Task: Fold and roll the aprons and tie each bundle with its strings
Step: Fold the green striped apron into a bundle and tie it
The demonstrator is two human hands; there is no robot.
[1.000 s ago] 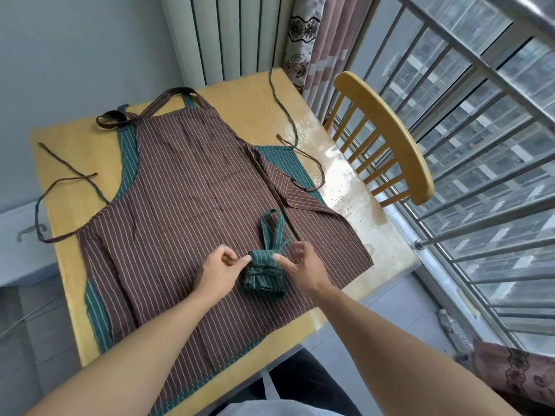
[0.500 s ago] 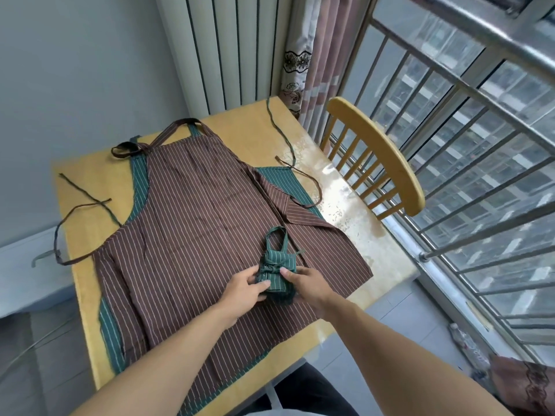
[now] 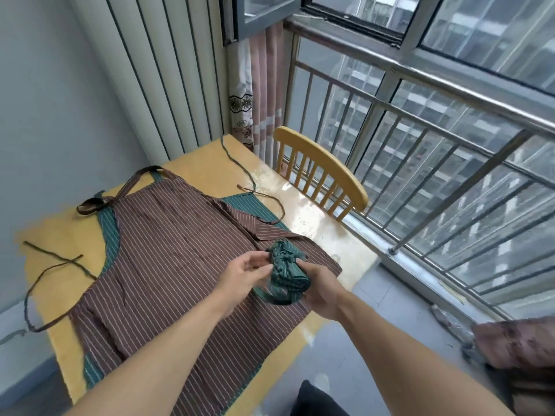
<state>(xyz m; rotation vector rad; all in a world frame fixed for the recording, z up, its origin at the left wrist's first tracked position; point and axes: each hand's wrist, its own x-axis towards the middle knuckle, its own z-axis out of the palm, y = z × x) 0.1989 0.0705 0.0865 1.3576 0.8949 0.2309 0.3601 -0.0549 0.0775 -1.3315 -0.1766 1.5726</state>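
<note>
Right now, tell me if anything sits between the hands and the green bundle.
Nothing visible does. The right hand already grips the green bundle from its right side, lifted above the brown apron. The left hand is right beside its knotted end, fingers at the strings; whether they pinch them is unclear.
</note>
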